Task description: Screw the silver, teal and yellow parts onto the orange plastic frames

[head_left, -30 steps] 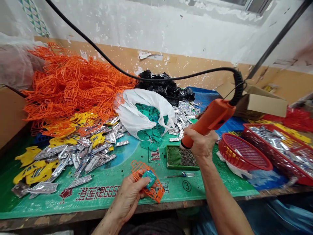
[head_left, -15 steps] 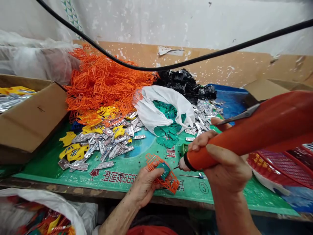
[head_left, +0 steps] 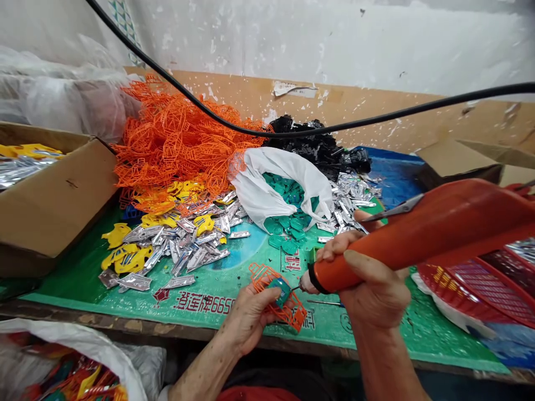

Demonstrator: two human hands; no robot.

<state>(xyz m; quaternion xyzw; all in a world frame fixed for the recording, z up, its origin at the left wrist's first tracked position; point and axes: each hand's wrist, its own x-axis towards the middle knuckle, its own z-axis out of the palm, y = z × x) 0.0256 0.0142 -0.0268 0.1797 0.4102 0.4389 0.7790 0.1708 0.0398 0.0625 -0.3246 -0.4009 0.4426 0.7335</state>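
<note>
Orange lattice frame [head_left: 297, 312]: how is it being held, and where?

It is gripped in the left hand [head_left: 248, 318], closed around it with the fingers curled over the lattice, and is held just above the front of the table [head_left: 104, 320]. A teal part [head_left: 279, 291] is seated in the frame.

And the right hand [head_left: 370, 284]?

It is closed around an orange corded driver [head_left: 401, 250]. The thin metal tip [head_left: 295, 289] is brought just beside the teal part, though contact cannot be made out. A steel blade [head_left: 397, 207], apparently from scissors, is seen along the tool's upper side.

What is laid out on the table beyond the hands?

A green printed mat [head_left: 62, 281] is spread across it. Silver foil-like pieces [head_left: 179, 239] and yellow plastic parts [head_left: 129, 256] are piled left of centre. Behind them, a heap of orange frames [head_left: 175, 145] is banked beside a white bag [head_left: 267, 184] of teal parts, with black parts [head_left: 313, 145] behind.

And around the table?

A cardboard box [head_left: 54, 195] is set at the left, and a red basket [head_left: 460, 284] at the right. A black cable [head_left: 292, 131] is strung overhead.
</note>
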